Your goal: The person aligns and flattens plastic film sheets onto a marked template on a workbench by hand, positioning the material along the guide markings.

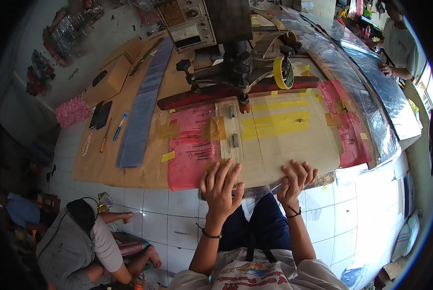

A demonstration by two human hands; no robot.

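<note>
Beige sheet [293, 154] lies on the worktable [93, 166] before you, beneath the machine's red-tipped head [244, 104], with yellow tape [277, 125] across it. Your right hand [221, 187] is unclenched, its spread fingers resting on the near edge; your left hand [295, 182] touches that edge farther right with bent fingers, though whether it pinches, you can't tell.

Pink bundle [73, 111] beside cardboard box [112, 79]; two phones [104, 115] near blue pen [120, 126] and screwdriver [103, 143]; seated person [69, 241], lower left.
</note>
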